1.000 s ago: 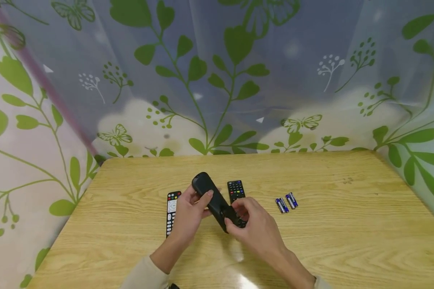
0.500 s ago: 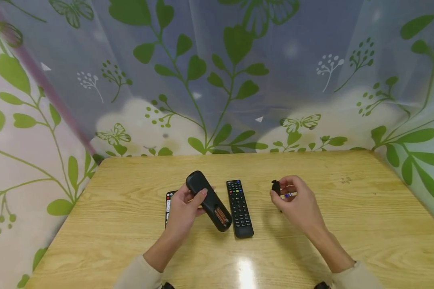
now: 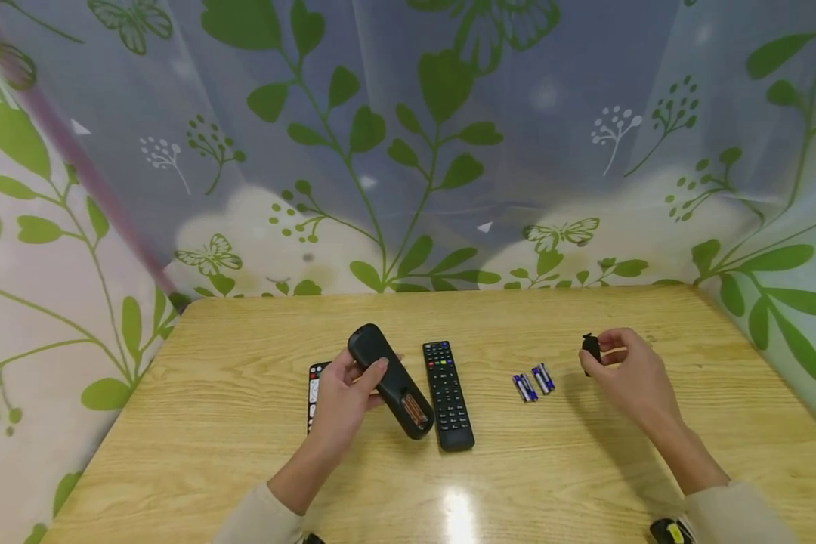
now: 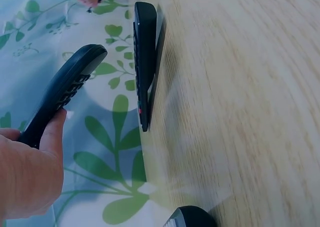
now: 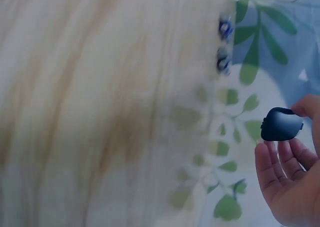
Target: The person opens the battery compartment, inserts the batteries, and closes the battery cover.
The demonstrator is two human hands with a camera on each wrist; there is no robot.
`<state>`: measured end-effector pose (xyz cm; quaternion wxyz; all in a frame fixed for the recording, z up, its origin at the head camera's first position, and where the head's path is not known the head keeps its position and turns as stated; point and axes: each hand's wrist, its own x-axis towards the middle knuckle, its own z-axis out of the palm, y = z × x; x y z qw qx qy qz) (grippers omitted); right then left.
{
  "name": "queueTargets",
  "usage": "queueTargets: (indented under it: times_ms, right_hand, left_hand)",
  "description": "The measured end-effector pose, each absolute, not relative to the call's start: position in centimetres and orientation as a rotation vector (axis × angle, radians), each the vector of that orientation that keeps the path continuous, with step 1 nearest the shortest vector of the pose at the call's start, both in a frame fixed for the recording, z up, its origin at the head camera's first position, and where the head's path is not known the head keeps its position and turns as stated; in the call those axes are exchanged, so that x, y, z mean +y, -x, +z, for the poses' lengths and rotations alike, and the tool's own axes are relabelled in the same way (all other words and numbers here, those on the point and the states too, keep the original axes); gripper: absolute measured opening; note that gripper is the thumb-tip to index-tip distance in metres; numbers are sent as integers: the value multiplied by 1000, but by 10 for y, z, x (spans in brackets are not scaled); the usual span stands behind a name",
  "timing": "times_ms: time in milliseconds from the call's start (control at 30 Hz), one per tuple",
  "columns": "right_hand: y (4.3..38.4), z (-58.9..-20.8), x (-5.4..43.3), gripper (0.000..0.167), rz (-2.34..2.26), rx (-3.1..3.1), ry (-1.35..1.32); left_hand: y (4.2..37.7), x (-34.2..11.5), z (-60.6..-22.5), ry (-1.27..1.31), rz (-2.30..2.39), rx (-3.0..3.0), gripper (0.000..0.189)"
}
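A black remote with coloured buttons (image 3: pixel 449 397) lies on the wood-grain table (image 3: pixel 245 468) and serves as the landmark. Just left of it, the left hand (image 3: pixel 345 389) grips a black remote control (image 3: pixel 397 387), raised and tilted, back upward, its uncovered battery compartment (image 3: pixel 413 409) at the end nearest the landmark remote. Well to the landmark's right, the right hand (image 3: pixel 632 378) pinches a small black battery cover (image 3: pixel 591 352) between thumb and fingers, above the table. Between that hand and the landmark lie blue-and-silver batteries (image 3: pixel 525 387) in two small groups. Left of the landmark, a white-buttoned remote (image 3: pixel 314 391) lies partly hidden by the left hand.
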<state>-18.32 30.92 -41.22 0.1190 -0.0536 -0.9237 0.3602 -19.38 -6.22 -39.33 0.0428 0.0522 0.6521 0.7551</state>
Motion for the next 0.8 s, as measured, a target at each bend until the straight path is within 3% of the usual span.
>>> queueTargets:
  times_ms: [367, 800]
  right_hand:
    - [195, -426, 347, 56, 856, -2975, 261]
    - [204, -430, 353, 48, 727, -3055, 200]
  left_hand:
    - [194, -67, -390, -165, 2335, 1969, 34]
    - [197, -72, -390, -151, 2347, 1974, 34]
